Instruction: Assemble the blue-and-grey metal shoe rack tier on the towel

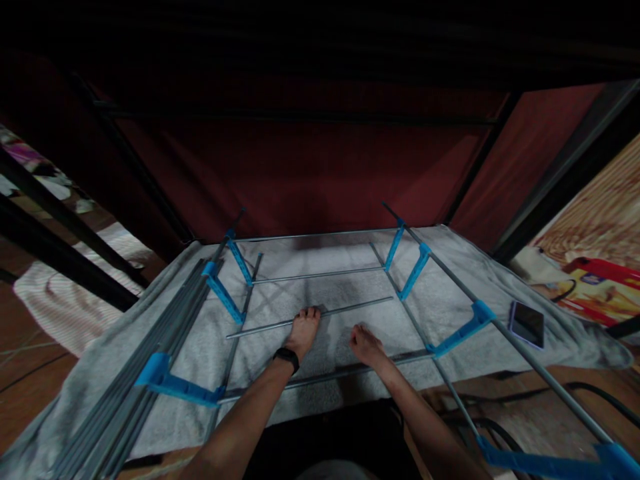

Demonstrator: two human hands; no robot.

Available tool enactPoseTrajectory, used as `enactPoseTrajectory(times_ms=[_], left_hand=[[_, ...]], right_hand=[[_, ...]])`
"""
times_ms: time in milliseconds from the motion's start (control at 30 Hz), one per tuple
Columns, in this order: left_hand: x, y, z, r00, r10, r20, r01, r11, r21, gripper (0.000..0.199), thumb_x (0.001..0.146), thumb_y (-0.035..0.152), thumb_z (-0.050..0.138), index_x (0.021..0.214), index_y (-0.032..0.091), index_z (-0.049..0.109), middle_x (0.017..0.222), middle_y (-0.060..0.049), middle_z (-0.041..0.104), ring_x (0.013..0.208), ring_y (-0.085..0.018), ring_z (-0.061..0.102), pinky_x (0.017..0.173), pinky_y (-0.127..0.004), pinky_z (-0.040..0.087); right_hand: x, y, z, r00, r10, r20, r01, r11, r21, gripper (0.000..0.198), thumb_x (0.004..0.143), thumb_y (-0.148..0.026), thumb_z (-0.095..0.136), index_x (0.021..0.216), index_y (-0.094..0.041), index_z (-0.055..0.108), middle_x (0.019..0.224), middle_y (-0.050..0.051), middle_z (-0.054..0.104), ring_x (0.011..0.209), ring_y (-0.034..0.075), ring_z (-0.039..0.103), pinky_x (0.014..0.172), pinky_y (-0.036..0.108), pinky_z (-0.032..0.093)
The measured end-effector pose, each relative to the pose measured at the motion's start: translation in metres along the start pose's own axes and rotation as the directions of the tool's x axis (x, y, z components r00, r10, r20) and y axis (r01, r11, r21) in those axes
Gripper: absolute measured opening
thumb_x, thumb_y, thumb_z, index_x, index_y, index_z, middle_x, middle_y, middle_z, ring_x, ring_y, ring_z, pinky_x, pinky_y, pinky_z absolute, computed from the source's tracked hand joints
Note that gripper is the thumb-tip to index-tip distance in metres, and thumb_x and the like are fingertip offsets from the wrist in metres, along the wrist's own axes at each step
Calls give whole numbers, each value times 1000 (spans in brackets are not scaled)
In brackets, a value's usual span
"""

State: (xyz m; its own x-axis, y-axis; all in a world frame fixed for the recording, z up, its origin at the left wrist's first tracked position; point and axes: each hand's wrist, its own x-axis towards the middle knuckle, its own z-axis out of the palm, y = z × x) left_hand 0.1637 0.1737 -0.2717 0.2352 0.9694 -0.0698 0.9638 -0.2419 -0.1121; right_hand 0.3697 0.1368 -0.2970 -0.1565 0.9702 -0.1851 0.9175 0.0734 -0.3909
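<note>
My left hand [304, 332], with a black band on its wrist, is closed around a loose grey metal rod [357, 307]. The rod lies at a slant between the two sides of a frame of grey tubes and blue plastic connectors. Apart from the rod, my right hand [367, 345] is curled into a fist; its inside is hidden. Nearest to me, a crossbar [325, 378] passes under my forearms and joins a left blue connector [183, 387] to a right blue connector [463, 331]. Farther off, another crossbar [320, 275] spans the frame.
A bundle of grey tubes [145, 353] lies along the left on a grey blanket [345, 290]. At the right rests a phone [527, 325], with a red and yellow package [605, 290] beyond it. Dark metal bars and a red panel [310, 173] enclose the far side.
</note>
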Motion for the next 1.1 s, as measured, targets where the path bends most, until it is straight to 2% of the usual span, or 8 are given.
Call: enactPoseTrajectory(times_ms=[300, 467, 667, 833, 967, 1100], left_hand=[[-9, -11, -13, 999, -31, -39, 28, 996, -86, 51, 92, 2, 34, 137, 22, 48, 119, -14, 62, 107, -24, 61, 92, -40, 44], [-22, -8, -17, 996, -7, -84, -2, 994, -111, 46, 92, 2, 33, 130, 20, 53, 119, -13, 63, 108, -25, 59, 95, -41, 40], [-34, -6, -16, 992, -14, -124, -4, 990, -143, 48, 90, 1, 32, 127, 19, 56, 120, -11, 64, 110, -25, 56, 99, -41, 37], [-43, -7, -14, 991, -50, -124, 27, 984, -176, 49, 88, 0, 34, 126, 19, 58, 116, -11, 65, 108, -26, 57, 98, -41, 37], [-48, -7, -15, 991, -61, -116, 41, 984, -173, 48, 87, 1, 35, 124, 19, 58, 115, -12, 65, 108, -26, 56, 98, -42, 37], [-50, -8, -14, 995, -38, -91, 20, 981, -192, 46, 84, 1, 40, 122, 19, 59, 115, -12, 65, 110, -25, 56, 100, -41, 37]], right_hand=[[0, 8, 10, 998, -14, -55, 15, 999, 34, 15, 90, -15, 46, 98, -20, 57, 103, 7, 64, 102, 19, 58, 84, 27, 39], [-3, 12, 11, 996, -48, -76, 53, 996, 70, 16, 87, -12, 46, 94, -20, 58, 99, 6, 63, 100, 18, 57, 85, 26, 40], [-2, 21, 11, 996, -36, -82, 54, 972, 227, 18, 85, -12, 46, 90, -20, 62, 96, 5, 65, 96, 17, 59, 85, 26, 43], [-1, 27, 12, 989, -62, -132, 106, 928, 358, 20, 84, -14, 45, 86, -20, 64, 92, 4, 65, 91, 18, 61, 86, 29, 46], [-6, 27, 9, 988, -82, -132, 126, 923, 365, 20, 85, -14, 45, 85, -20, 64, 90, 4, 64, 87, 17, 61, 84, 28, 47], [-25, 26, 5, 986, -125, -109, 158, 912, 379, 21, 85, -14, 45, 88, -20, 65, 88, 4, 65, 84, 17, 61, 81, 28, 47]])
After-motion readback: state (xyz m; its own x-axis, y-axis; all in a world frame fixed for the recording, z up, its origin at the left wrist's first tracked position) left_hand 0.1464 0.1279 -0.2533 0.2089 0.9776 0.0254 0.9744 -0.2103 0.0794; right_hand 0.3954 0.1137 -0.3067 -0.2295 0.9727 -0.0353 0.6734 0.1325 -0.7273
